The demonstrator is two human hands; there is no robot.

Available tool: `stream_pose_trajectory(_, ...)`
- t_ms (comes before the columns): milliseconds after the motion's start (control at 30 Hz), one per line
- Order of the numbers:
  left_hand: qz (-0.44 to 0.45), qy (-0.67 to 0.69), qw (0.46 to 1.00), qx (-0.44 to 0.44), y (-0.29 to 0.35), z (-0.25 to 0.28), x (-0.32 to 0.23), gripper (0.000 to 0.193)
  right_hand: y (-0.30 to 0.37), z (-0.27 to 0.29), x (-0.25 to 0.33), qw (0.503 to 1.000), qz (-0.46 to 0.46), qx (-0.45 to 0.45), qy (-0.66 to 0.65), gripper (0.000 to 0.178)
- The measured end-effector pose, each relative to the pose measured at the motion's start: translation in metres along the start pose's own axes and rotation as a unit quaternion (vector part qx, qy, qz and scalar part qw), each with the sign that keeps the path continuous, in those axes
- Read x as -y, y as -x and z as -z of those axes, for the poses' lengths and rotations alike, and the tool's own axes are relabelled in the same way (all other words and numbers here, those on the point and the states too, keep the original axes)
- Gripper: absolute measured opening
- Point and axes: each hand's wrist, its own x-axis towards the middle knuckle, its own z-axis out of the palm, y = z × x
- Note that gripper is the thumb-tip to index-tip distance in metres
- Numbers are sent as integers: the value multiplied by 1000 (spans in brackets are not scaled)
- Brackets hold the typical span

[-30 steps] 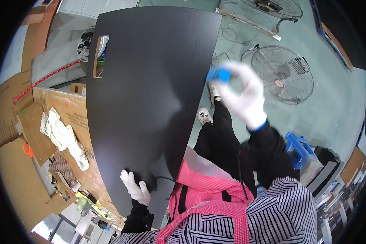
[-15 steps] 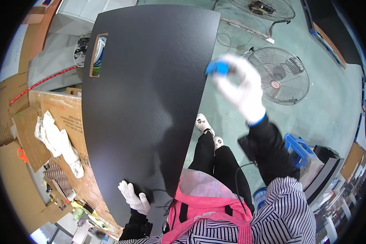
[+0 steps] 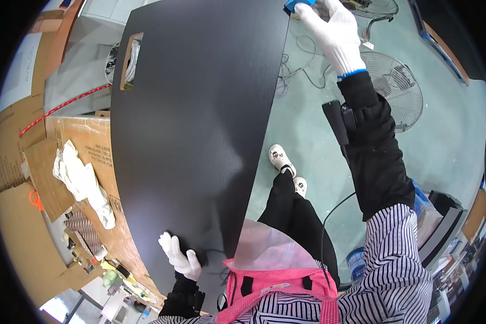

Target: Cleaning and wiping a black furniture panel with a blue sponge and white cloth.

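A large dark board [image 3: 194, 119] with a slot cut near its far left edge lies in front of me. My left hand [image 3: 180, 258], in a white glove, rests on the board's near end with its fingers stretched out. My right hand [image 3: 335, 35], also gloved in white, is at the board's far right corner. Its fingers are closed on a small blue block [image 3: 297, 4], which sits against the board's edge there. The picture's upper rim cuts off part of the block, so its exact kind cannot be made out.
A cardboard-covered surface [image 3: 86, 129] with a white cloth [image 3: 83, 181] and orange-handled scissors [image 3: 35, 200] lies left of the board. Floor fans, one a round caged fan [image 3: 397, 89], and loose cables [image 3: 302, 70] are on the green floor at right. A blue-labelled bucket [image 3: 356, 264] stands near my right side.
My right hand has moved away from me with the blue block, along the board's right edge to its far corner. My left hand has stayed on the board.
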Motion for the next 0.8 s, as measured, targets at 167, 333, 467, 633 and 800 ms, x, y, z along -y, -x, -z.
stream_pose_trajectory(167,9,-16,1000,-1,4,4,3,66,116,-17,35,998,18,29,-56,21)
stream_pose_trajectory(333,3,-21,1000,-4,2,1,1,66,254,-1,104,969,50,241,21,30)
stream_pose_trajectory(467,0,4,999,-46,-6,-2,-8,62,259,-2,104,970,74,232,1,29)
stream_pose_trajectory(633,-21,-4,998,-65,-11,-5,-14,60,196,-18,60,995,94,-24,-11,23)
stream_pose_trajectory(800,-4,-3,997,-77,-9,-2,-15,60,257,-25,74,989,139,44,24,24)
